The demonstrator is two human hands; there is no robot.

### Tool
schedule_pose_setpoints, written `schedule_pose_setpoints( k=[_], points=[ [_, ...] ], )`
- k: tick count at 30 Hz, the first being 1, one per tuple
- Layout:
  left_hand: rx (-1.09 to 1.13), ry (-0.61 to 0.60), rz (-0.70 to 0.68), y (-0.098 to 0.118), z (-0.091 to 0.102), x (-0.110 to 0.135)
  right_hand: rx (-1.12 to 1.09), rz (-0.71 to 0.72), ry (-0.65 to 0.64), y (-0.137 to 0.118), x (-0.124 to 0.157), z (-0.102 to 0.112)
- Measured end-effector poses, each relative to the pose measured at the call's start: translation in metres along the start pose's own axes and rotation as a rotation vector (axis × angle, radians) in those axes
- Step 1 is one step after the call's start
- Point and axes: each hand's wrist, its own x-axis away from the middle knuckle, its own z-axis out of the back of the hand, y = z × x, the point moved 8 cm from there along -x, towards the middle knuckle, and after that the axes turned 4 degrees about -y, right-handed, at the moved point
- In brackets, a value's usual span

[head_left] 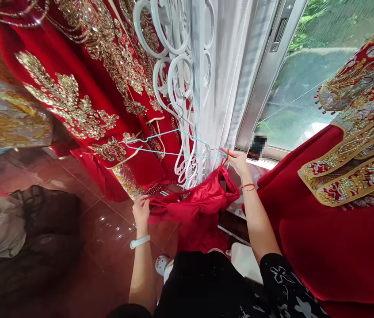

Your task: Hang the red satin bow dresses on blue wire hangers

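Observation:
A red satin dress (pixel 203 196) hangs between my two hands, its skirt falling toward the floor. My left hand (pixel 140 211) pinches the dress's left upper edge. My right hand (pixel 237 161) is closed on a thin red strap at the right end of a light blue wire hanger (pixel 160 151). That strap lies around the hanger's end, while the hanger's left end is bare. The hanger's hook is up by the white scrolled metal rack (pixel 180 79). Fine detail between my right fingertips is hidden.
Red gowns with gold beadwork (pixel 74 101) hang on the left. Embroidered red garments (pixel 356 172) hang on the right beside a window (pixel 313 88). A dark sheer garment with a pale piece (pixel 47 221) lies at lower left. A white stool (pixel 245 260) stands near my legs.

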Motion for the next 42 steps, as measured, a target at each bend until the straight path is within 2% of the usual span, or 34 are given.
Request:
schedule_pose_setpoints(
  k=[3,7,10,13,16,20,27,35,42],
  points=[
    [0.158,-0.146,0.031,-0.003,-0.009,0.002,0.065,0.013,-0.026,-0.011,-0.004,-0.015],
    [0.147,-0.251,0.028,0.003,-0.016,0.012,0.158,0.026,-0.073,-0.02,-0.006,-0.044],
    [-0.043,-0.193,-0.061,0.011,-0.014,0.023,0.228,0.031,-0.13,-0.022,-0.005,-0.064],
    [-0.263,-0.1,-0.14,0.015,-0.011,0.033,0.332,0.076,-0.182,-0.029,-0.002,-0.075],
    [-0.389,-0.082,-0.107,0.006,-0.01,0.034,0.502,0.119,-0.237,-0.038,0.004,-0.08],
    [-0.519,-0.186,-0.055,-0.012,-0.015,0.03,0.733,0.211,-0.25,-0.051,0.012,-0.083],
    [-0.784,-0.377,-0.039,-0.038,-0.032,0.024,1.05,0.304,-0.082,-0.048,0.02,-0.08],
    [-1.019,-0.522,-0.058,-0.061,-0.045,0.032,1.124,0.331,-0.157,-0.036,0.02,-0.092],
    [-1.024,-0.624,-0.095,-0.077,-0.043,0.036,1.126,0.314,-0.205,-0.026,0.021,-0.098]
  ],
)
